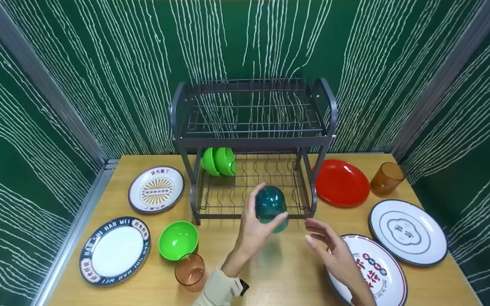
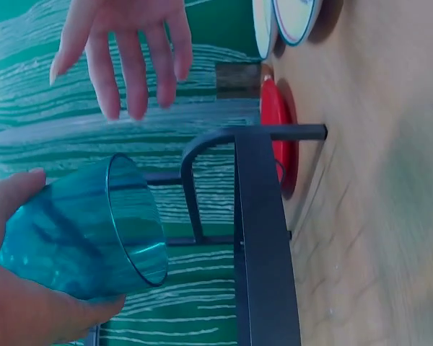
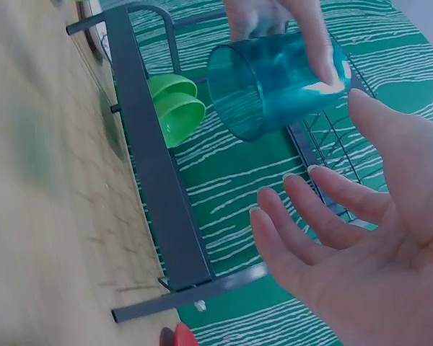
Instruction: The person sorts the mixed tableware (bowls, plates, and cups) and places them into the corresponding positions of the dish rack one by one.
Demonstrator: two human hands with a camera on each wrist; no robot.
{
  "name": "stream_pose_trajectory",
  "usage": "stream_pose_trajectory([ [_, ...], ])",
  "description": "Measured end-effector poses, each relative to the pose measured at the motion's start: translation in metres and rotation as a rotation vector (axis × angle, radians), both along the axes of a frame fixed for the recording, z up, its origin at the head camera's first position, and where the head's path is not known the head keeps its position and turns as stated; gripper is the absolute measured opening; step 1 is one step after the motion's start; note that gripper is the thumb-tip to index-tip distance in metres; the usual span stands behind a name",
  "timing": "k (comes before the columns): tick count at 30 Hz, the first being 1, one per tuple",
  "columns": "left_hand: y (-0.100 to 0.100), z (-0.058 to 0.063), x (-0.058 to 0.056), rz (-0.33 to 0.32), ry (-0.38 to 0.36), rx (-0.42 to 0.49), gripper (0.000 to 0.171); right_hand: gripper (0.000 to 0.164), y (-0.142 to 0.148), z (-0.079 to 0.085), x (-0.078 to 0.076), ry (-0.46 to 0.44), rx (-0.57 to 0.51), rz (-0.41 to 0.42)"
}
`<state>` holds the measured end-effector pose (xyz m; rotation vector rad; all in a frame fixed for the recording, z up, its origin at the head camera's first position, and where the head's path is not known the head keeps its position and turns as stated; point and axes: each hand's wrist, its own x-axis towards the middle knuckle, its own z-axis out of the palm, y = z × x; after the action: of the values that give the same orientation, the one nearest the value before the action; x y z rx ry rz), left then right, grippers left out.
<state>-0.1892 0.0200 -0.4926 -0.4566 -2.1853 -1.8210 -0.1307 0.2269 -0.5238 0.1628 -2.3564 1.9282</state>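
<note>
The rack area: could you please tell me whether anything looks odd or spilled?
Nothing stands out: two green bowls rest tilted on the rack, the left hand holds the teal cup mouth-down, and no spill shows.

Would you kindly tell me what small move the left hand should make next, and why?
Probably ease the teal cup forward onto the lower rack tier: the left hand holds it mouth-down close by, and there seems to be room right of the green bowls.

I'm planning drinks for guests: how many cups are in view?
3: a teal cup in the left hand, an orange cup near the green bowl on the table, and an amber cup beside the red plate. No others show.
</note>
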Motion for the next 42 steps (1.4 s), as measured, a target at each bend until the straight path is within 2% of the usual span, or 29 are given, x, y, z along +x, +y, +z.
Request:
stream_pose_trajectory([
  [7,-0.006,-0.004,-0.030,0.097,-0.022,-0.001,0.088,0.041,0.009,0.001,0.000,0.092,-0.005,-0.036],
  [12,-0.006,-0.006,-0.045,0.186,-0.065,-0.034,0.091,0.040,0.016,0.000,0.001,0.090,0.036,-0.086],
  [14,-0.006,-0.007,-0.051,0.204,-0.054,-0.033,0.088,0.041,0.017,0.007,0.003,0.060,0.063,-0.104],
  [17,-0.005,-0.009,-0.062,0.228,-0.028,-0.033,0.085,0.042,0.024,0.006,0.003,0.050,0.086,-0.122],
  [19,-0.005,-0.010,-0.069,0.250,-0.011,-0.052,0.084,0.042,0.030,0.005,0.004,0.066,0.091,-0.125],
  [21,-0.006,-0.010,-0.076,0.264,-0.010,-0.066,0.083,0.041,0.040,-0.003,0.002,0.096,0.099,-0.123],
  [24,-0.007,-0.011,-0.085,0.280,-0.014,-0.090,0.083,0.040,0.050,-0.003,0.004,0.119,0.127,-0.141],
  [30,-0.007,-0.012,-0.100,0.284,-0.006,-0.078,0.082,0.042,0.070,0.001,0.010,0.054,0.154,-0.239],
  [34,-0.007,-0.014,-0.109,0.299,0.009,-0.088,0.082,0.044,0.078,0.002,0.014,0.006,0.179,-0.266],
  [42,-0.006,-0.020,-0.115,0.313,0.024,-0.134,0.084,0.051,0.092,0.000,0.017,-0.059,0.256,-0.330],
])
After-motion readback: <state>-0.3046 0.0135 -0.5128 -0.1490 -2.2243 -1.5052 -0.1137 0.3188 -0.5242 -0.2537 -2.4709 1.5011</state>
